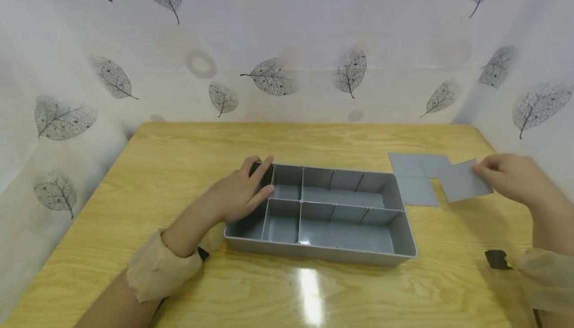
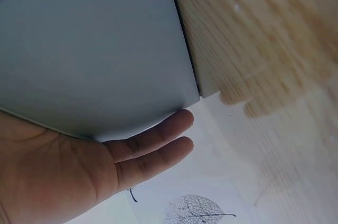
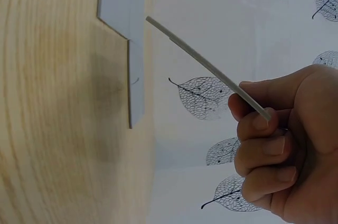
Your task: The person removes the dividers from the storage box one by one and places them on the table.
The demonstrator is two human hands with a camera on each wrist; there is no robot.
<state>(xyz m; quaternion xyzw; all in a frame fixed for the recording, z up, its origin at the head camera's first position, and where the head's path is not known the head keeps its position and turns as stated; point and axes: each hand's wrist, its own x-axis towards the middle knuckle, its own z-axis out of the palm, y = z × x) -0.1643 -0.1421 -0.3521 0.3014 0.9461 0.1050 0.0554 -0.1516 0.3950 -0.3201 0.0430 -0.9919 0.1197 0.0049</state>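
Observation:
A grey divided storage box sits on the table, split into several compartments by thin walls. My left hand holds its left end, thumb over the rim inside. In the left wrist view, two fingers lie along the outside of the box wall. My right hand pinches a thin, flat grey panel by its right corner. In the right wrist view the panel shows edge-on, raised above the table, with the other fingers of the right hand curled beneath it.
Several similar flat grey panels lie on the table just right of the box. The wood-grain table ends at a white curtain printed with leaves. A small black object shows by the right cuff.

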